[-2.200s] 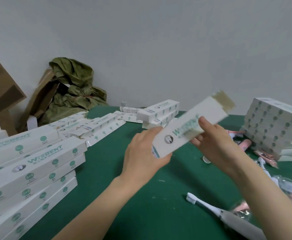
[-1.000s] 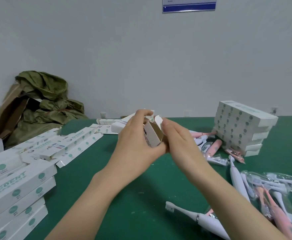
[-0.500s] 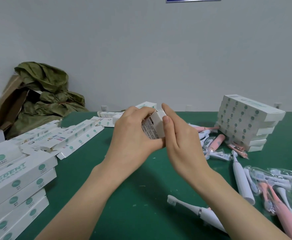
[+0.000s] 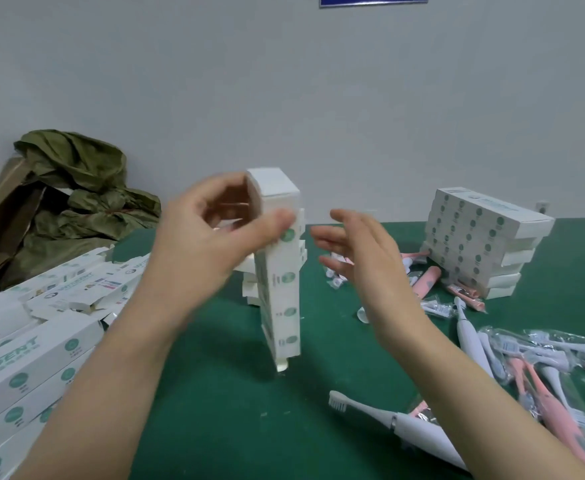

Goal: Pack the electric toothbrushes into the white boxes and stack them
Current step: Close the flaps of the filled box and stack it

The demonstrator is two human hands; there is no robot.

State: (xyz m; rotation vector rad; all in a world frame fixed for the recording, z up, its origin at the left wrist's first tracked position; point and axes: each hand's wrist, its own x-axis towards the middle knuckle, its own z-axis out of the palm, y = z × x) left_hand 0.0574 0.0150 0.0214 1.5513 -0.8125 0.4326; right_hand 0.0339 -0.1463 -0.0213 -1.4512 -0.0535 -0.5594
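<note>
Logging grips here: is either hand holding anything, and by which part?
The left hand grips the upright white box near its top end; the right hand is open beside it, holding nothing.

Crumpled olive-green sack (image 4: 76,188), left, against brown cardboard (image 4: 0,209). Blue sign (image 4: 374,0), top edge. Grey wall (image 4: 284,81). Green tabletop (image 4: 214,420).

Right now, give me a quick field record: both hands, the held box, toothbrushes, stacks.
left hand: grips the box near its top
right hand: open, beside the box, not touching it
box: white, upright, top closed, flap sticking out at the lower end
white toothbrush: loose on the table, unpacked, near the front
stack: boxes piled at far right
pile: more boxes at left
</note>
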